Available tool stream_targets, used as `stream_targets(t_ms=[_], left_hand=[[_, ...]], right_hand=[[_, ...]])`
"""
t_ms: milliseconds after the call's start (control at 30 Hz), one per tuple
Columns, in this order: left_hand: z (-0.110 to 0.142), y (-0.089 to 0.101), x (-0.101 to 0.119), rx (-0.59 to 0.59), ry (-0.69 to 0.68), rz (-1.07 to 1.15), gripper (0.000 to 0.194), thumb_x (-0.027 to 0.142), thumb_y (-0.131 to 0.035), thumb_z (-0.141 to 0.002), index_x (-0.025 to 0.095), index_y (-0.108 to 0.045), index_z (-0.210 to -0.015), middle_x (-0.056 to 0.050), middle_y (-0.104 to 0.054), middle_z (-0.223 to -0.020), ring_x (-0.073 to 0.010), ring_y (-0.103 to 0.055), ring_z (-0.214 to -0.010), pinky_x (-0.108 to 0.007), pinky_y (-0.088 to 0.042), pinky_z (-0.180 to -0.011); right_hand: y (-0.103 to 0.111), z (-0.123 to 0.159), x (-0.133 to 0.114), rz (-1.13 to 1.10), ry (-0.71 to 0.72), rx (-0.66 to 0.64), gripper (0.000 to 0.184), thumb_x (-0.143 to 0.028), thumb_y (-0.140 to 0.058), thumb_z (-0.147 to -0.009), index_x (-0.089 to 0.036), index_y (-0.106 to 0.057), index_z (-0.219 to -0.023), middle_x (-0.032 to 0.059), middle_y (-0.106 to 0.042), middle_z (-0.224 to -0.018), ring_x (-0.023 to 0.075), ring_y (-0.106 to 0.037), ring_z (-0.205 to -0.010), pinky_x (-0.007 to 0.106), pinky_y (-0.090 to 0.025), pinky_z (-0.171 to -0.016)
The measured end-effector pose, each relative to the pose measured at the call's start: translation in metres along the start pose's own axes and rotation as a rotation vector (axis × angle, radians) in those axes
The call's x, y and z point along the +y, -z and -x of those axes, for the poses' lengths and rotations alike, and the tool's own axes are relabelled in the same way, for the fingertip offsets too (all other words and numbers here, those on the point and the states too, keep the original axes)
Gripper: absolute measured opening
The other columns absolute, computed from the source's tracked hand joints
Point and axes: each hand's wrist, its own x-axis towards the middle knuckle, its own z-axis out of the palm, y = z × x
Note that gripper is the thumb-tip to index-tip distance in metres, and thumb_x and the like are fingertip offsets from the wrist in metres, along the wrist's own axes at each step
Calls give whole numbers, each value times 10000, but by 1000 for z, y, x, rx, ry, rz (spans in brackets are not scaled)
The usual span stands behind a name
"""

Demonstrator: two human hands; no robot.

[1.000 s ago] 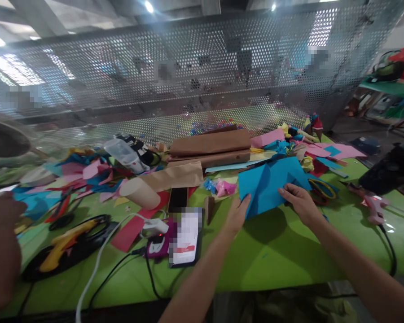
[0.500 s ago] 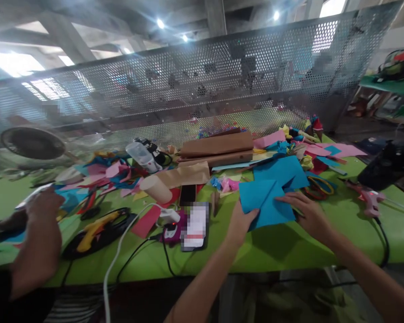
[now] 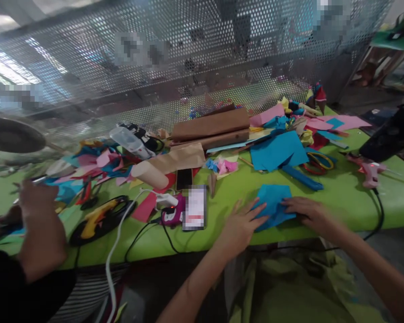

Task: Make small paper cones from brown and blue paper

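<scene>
A folded sheet of blue paper (image 3: 274, 202) lies on the green tabletop near its front edge. My left hand (image 3: 239, 226) rests at the paper's left side, fingers spread and their tips touching it. From the right, my right hand (image 3: 311, 216) has its fingers closed over the paper's right edge; its thumb is mostly hidden. Just behind the paper lies a long blue tool (image 3: 303, 177), perhaps a cutter knife. Larger blue sheets (image 3: 278, 150) are spread farther back, beside scissors with yellow and red handles (image 3: 318, 162).
A pink glue gun (image 3: 372, 172) stands on the right, its cable hanging over the edge. A phone (image 3: 194, 208), a purple power strip (image 3: 172, 215) and a yellow glue gun (image 3: 96, 220) are leftward. A co-worker's arm (image 3: 40, 224) is far left. Brown paper (image 3: 212, 123) lies behind.
The blue paper has become smaller in outline and come down flatter onto the table. My left fingers have spread over its edge. The blue tool now shows fully, and the view has tilted down.
</scene>
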Motion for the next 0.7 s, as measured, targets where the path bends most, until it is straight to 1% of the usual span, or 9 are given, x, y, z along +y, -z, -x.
stream_targets(t_ms=[100,167,233,300,400,467,533,633,700], left_hand=[[0,4,-2,-43,36,67,475,177,-485,-978,306,-567,-1428,-23,-484,-1579,-254,-255,-1556,-572,-61,-1270],[1,8,-2,-48,86,108,439,340,-518,-1004,278,-566,-1435,-60,-534,-1538,-285,-278,-1546,-594,-38,-1265],[3,14,-1,-84,81,155,537,530,-562,-970,265,-566,-1437,-94,-573,-1498,-313,-332,-1519,-614,-20,-1259],[6,17,1,-127,54,196,728,701,-620,-859,266,-563,-1441,-123,-573,-1491,-350,-395,-1479,-641,-16,-1248],[12,16,5,-153,43,227,937,827,-680,-687,304,-550,-1453,-148,-507,-1544,-411,-423,-1445,-707,-35,-1213],[14,11,9,-147,72,227,920,820,-701,-670,328,-566,-1436,-156,-480,-1560,-437,-411,-1444,-748,-47,-1184],[13,6,14,-122,132,235,793,760,-716,-724,320,-619,-1376,-157,-511,-1532,-432,-433,-1427,-753,-79,-1173],[7,-2,20,-13,267,280,352,527,-639,-932,280,-719,-1170,-112,-625,-1414,-351,-532,-1349,-680,-184,-1172],[1,-7,22,88,359,318,217,378,-558,-1009,252,-732,-1034,-75,-705,-1277,-291,-607,-1235,-593,-303,-1118]], right_hand=[[5,4,0,-60,-18,-12,472,-27,-501,-819,-275,-747,-1137,61,-717,-1327,254,-620,-1304,487,-485,-1119],[9,7,-1,-100,-29,-25,478,-30,-499,-815,-271,-750,-1143,63,-713,-1332,250,-620,-1306,475,-482,-1127],[13,10,-2,-126,-32,-44,482,-32,-495,-808,-269,-752,-1140,60,-715,-1330,242,-616,-1311,458,-484,-1128],[16,12,-3,-133,-40,-54,466,-43,-501,-816,-275,-751,-1133,52,-717,-1327,239,-608,-1320,457,-484,-1127],[18,13,-6,-136,-64,-48,383,-99,-558,-847,-283,-751,-1121,59,-716,-1327,261,-611,-1314,488,-474,-1129],[18,12,-10,-141,-90,-30,278,-173,-599,-883,-285,-762,-1079,68,-734,-1291,279,-633,-1280,496,-487,-1106],[18,8,-14,-131,-135,6,210,-263,-609,-923,-287,-763,-1062,72,-756,-1237,287,-661,-1227,487,-510,-1060],[17,0,-19,-74,-206,43,188,-375,-588,-959,-268,-743,-959,78,-780,-1053,276,-701,-1041,442,-534,-923],[16,-5,-22,-2,-241,60,303,-434,-564,-976,-246,-650,-754,61,-722,-822,244,-666,-834,394,-501,-782]])
